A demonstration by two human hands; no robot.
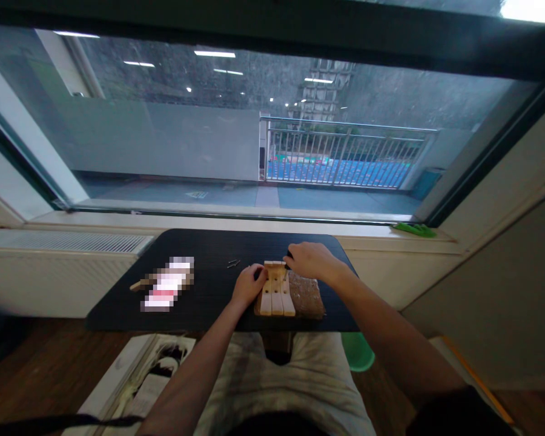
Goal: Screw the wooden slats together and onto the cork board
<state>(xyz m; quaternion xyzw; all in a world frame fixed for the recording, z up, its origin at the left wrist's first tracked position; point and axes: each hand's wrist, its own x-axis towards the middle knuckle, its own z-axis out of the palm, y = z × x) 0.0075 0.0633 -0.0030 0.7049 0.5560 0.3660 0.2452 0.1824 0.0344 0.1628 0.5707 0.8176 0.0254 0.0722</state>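
A set of pale wooden strips [278,301] with dark holes lies side by side on the table, partly over a rough brown mat or board [306,297]. My left hand [249,286] is at the left edge of the strips, thumb and fingers curled against them. Above their far right end, my right hand [315,261] is closed round a tool with a dark handle [289,254]. A thin shaft seems to point down from it to the wood. Most of the handle is hidden by the fingers, so its exact kind is unclear. Several small metal screws or nails [233,264] lie left of the strips.
A pixelated item [166,284] and a wooden stick or handle [138,284] lie at the left of the black table [209,303]. A green basin [358,352] stands below right. An open box with cords [149,375] is at lower left. The window is ahead.
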